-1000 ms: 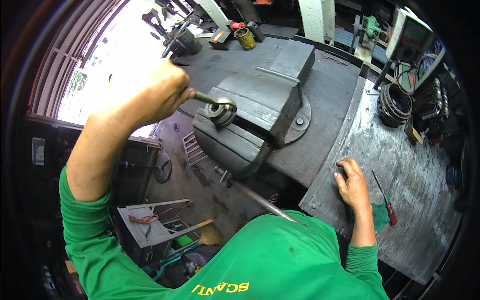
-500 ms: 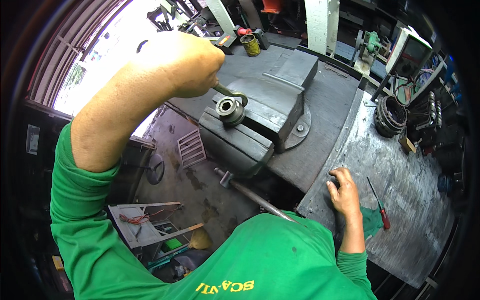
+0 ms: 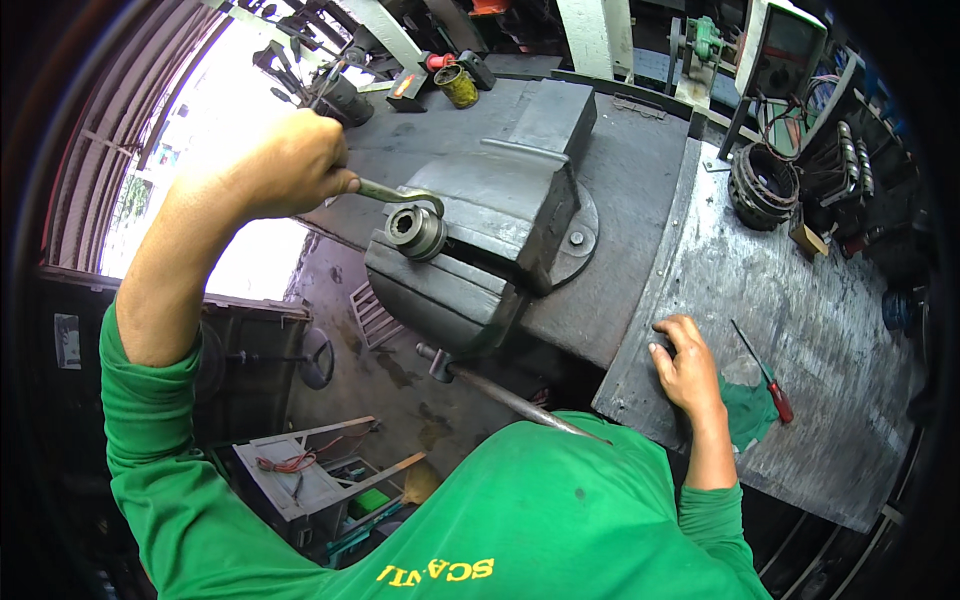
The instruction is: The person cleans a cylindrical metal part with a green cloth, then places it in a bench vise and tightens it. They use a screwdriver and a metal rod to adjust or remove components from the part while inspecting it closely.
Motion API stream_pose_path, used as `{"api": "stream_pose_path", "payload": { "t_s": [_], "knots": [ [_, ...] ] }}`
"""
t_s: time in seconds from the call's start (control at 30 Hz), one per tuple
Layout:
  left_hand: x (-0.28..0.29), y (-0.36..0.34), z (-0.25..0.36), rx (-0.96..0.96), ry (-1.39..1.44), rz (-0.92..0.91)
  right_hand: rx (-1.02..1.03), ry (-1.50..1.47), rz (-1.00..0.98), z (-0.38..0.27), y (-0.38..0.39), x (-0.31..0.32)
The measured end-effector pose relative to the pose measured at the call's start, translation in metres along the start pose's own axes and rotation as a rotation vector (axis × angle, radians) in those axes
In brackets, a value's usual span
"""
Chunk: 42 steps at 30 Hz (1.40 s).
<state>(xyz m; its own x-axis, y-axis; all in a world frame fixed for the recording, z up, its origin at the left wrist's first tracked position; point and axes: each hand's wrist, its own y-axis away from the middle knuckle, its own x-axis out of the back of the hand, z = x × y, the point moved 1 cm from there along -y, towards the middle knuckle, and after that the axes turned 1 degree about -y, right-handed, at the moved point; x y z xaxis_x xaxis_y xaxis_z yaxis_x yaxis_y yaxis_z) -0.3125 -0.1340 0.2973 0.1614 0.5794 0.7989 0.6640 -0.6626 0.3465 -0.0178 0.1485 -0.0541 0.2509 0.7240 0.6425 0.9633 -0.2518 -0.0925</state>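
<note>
My left hand [image 3: 285, 165] is closed around the handle of a hook spanner [image 3: 385, 192], its arm raised at the left. The spanner's curved end hooks round the far side of a round metal collar [image 3: 408, 228] with a splined bore. Both jaws of a large grey bench vise [image 3: 440, 292] grip the collar, which sits proud of them. My right hand [image 3: 690, 368] rests on the metal bench top [image 3: 640, 385], its fingers loosely bent and apart, holding nothing. Beside it lie a green cloth [image 3: 740, 400] and a red-handled screwdriver [image 3: 777, 395].
The vise handle [image 3: 520, 402] reaches toward my body. A ring-shaped metal part [image 3: 762, 188] and a green grinder [image 3: 706, 42] stand at the far right. A yellow can [image 3: 457, 88] stands behind the vise. On the floor at lower left is a grey stand [image 3: 285, 470].
My left hand has moved left, away from the collar, and more of the spanner handle shows. The whole view has shifted a little. My right hand stays on the bench.
</note>
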Motion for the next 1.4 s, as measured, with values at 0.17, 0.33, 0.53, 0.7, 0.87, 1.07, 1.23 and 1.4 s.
{"api": "stream_pose_path", "payload": {
  "t_s": [0.17,0.33,0.53,0.7,0.87,1.07,1.23,1.4],
  "knots": [
    [-0.006,0.005,-0.002,0.008,0.077,-0.028,-0.019,-0.009,-0.011,0.0,-0.001,0.001],
    [-0.007,0.006,-0.001,0.066,0.104,-0.076,-0.031,-0.029,0.0,0.005,0.0,0.002],
    [-0.004,0.009,0.002,0.103,0.083,-0.093,-0.049,-0.01,0.001,0.007,-0.001,0.003],
    [-0.004,0.01,0.004,0.103,0.088,-0.097,-0.034,-0.025,-0.006,0.005,-0.005,0.002],
    [-0.006,0.011,0.004,0.142,0.07,-0.119,-0.022,-0.023,-0.014,0.004,-0.006,0.001],
    [-0.005,0.014,0.006,0.15,0.12,-0.12,-0.036,-0.027,-0.012,0.005,-0.006,0.001],
    [-0.014,0.047,0.008,0.274,0.291,0.064,-0.033,-0.016,-0.005,0.008,-0.004,0.004],
    [-0.071,0.101,0.044,0.476,1.055,0.216,-0.054,-0.087,-0.032,0.003,-0.004,0.004]
  ]
}}
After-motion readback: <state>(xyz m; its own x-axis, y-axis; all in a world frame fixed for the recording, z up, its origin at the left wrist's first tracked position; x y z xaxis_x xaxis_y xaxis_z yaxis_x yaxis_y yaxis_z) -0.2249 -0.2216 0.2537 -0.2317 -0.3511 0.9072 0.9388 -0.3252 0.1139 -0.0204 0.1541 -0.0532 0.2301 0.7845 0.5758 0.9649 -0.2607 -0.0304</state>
